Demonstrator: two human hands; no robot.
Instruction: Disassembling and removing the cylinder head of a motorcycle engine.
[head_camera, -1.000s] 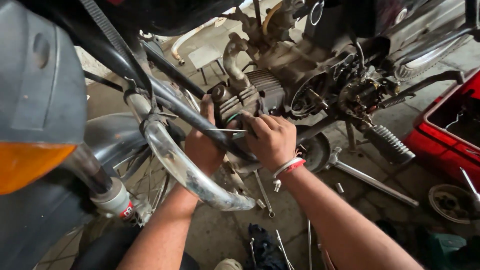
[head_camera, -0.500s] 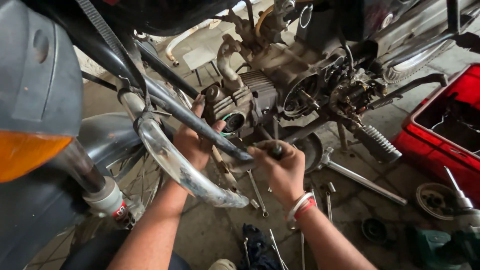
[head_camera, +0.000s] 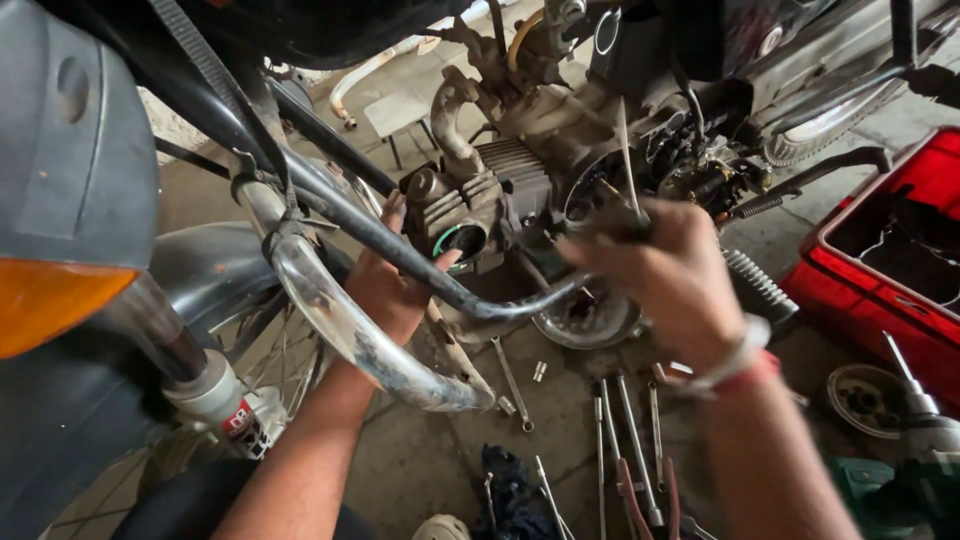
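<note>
Fingers (head_camera: 610, 238) of the right hand (head_camera: 668, 280) are curled tight around a thin metal rod (head_camera: 626, 150), and the rod sticks up in front of the motorcycle engine (head_camera: 520, 190). That hand looks blurry, so I cannot tell just how the fingertips sit on the rod. It wears a red and white band (head_camera: 735, 362) at the wrist. Over on the other side, the left hand (head_camera: 392, 285) reaches in behind the black frame tube (head_camera: 400, 245). Its fingers are partly open and press against the grey cylinder head (head_camera: 450, 205), just beside a round hole with a green ring (head_camera: 462, 240). It has nothing in its grip that I can see. A shiny, rusty crash bar (head_camera: 350, 330) curves across in front of the left arm. The engine has thin metal fins on top and a bent pipe above it. On the dirty floor below lie many long spanners (head_camera: 630, 430) side by side, close to a dark rag (head_camera: 515, 490). One round metal cover (head_camera: 585, 320) lies under the engine. A red plastic crate (head_camera: 885, 270) sits off to the right, and a small round part (head_camera: 865, 398) lies near it. At the left edge are a big grey mudguard (head_camera: 70, 160), an orange light (head_camera: 50, 305) and the fork leg (head_camera: 205, 395).
</note>
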